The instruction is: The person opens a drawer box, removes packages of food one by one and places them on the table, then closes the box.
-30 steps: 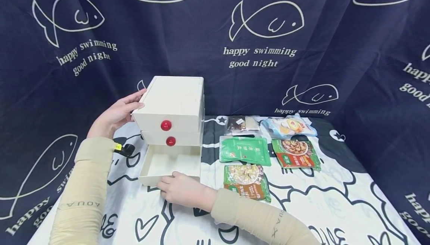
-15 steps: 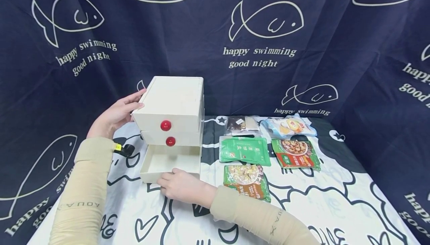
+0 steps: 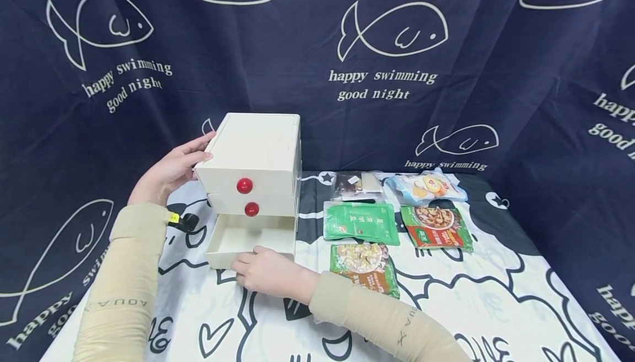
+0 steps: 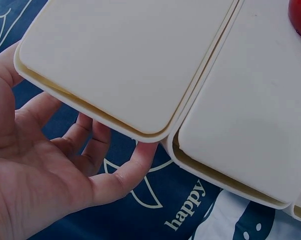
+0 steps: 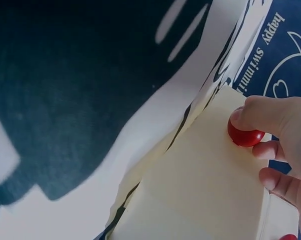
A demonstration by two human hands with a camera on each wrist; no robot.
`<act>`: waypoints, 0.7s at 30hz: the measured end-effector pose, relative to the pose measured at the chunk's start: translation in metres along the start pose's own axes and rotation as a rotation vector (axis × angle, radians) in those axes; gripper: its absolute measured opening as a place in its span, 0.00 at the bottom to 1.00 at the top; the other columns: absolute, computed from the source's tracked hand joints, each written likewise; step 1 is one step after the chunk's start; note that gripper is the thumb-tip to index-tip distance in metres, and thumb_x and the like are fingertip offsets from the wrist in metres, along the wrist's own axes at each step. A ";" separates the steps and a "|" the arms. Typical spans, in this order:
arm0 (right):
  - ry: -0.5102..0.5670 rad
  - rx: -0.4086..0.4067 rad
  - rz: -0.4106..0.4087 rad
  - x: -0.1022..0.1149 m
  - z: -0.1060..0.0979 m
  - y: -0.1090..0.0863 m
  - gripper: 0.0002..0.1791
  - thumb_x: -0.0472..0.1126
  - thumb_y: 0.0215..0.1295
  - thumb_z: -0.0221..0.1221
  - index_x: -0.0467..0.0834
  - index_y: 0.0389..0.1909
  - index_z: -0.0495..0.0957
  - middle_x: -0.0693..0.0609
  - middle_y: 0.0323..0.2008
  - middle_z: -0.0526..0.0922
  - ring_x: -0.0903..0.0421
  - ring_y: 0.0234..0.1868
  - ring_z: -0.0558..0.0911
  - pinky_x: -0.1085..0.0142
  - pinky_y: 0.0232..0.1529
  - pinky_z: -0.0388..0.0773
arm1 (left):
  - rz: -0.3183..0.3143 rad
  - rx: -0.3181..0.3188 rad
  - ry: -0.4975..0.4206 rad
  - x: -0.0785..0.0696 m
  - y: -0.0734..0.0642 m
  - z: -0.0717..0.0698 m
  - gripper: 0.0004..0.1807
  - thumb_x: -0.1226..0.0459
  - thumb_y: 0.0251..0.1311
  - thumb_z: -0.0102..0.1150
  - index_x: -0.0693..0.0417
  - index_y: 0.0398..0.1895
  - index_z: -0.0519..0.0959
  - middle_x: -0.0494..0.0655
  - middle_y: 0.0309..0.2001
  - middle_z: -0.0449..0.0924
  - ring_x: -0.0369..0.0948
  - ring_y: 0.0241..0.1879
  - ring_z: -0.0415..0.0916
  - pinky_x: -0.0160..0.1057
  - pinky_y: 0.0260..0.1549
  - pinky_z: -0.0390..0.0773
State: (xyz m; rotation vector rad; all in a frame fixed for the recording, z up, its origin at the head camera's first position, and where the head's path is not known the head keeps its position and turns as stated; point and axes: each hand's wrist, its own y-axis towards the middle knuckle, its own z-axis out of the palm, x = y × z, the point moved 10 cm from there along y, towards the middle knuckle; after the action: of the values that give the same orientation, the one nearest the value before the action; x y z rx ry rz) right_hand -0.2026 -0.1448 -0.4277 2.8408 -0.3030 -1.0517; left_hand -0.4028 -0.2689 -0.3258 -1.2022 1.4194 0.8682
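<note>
A white three-drawer cabinet (image 3: pixel 258 141) stands on the table, its bottom drawer (image 3: pixel 263 235) pulled out and its two upper drawers closed. My left hand (image 3: pixel 173 172) rests against the cabinet's left side, fingers spread along the wall, as the left wrist view also shows. With the thumb on it and fingers beside it, my right hand (image 3: pixel 270 275) pinches the red knob (image 5: pixel 245 131) on the front of the bottom drawer. In the head view that knob is hidden behind the hand. The visible part of the drawer's inside holds nothing.
Right of the cabinet lie a green pouch (image 3: pixel 362 222), a brown-and-green food packet (image 3: pixel 364 268), a red-and-green packet (image 3: pixel 437 227), a clear bag with dark contents (image 3: pixel 358 184) and a light-blue snack bag (image 3: pixel 428 185). A dark curtain (image 3: pixel 317 31) hangs behind.
The bottom drawer has slid slightly inward, toward the cabinet, and my right hand has moved with it. My left hand has stayed in place.
</note>
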 end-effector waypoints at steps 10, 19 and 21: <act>0.020 -0.057 0.052 -0.015 0.000 0.000 0.10 0.39 0.63 0.54 0.57 0.35 0.81 0.63 0.40 0.75 0.63 0.43 0.73 0.71 0.32 0.66 | 0.009 0.003 -0.001 0.000 0.000 0.000 0.35 0.62 0.68 0.50 0.39 0.75 0.48 0.48 0.75 0.46 0.32 0.52 0.69 0.37 0.41 0.76; 0.006 -0.005 0.068 -0.023 0.014 0.004 0.11 0.38 0.60 0.56 0.57 0.36 0.81 0.62 0.41 0.76 0.62 0.43 0.72 0.70 0.32 0.66 | 0.003 -0.002 0.006 -0.001 0.000 0.000 0.35 0.61 0.68 0.50 0.39 0.75 0.48 0.47 0.75 0.45 0.36 0.56 0.66 0.37 0.41 0.76; 0.001 0.005 0.071 -0.024 0.017 0.005 0.11 0.38 0.60 0.57 0.58 0.37 0.82 0.62 0.42 0.76 0.62 0.43 0.72 0.69 0.32 0.66 | 0.002 -0.001 0.004 -0.001 0.000 0.000 0.35 0.61 0.68 0.50 0.39 0.75 0.48 0.47 0.75 0.44 0.37 0.57 0.64 0.37 0.41 0.76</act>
State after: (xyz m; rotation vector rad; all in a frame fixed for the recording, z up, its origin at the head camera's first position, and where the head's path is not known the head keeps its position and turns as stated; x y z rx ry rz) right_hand -0.2328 -0.1443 -0.4248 2.8126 -0.4045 -1.0369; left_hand -0.4026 -0.2692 -0.3250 -1.2044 1.4237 0.8681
